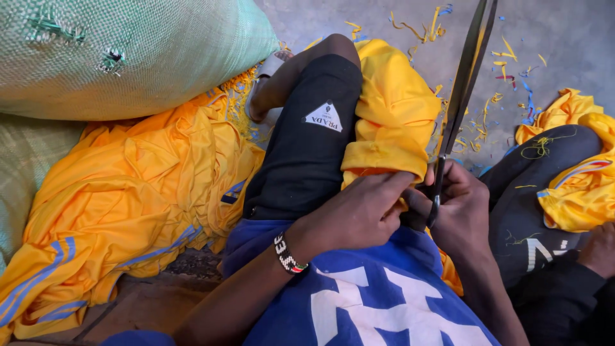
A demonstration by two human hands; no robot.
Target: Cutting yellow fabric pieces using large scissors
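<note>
- We see the left hand (362,214) at centre frame, fingers pinching the yellow cloth (391,122) draped over the knee.
- Our right hand (458,211) grips long scissors (458,109), blades closed, pointing to the frame's top.

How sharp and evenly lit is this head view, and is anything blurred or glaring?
Head view: soft, even daylight, no glare; the yellow cloth and both hands, left and right, are sharp; the scissors blur slightly toward the tips; edges bow a little from the wide lens.
</note>
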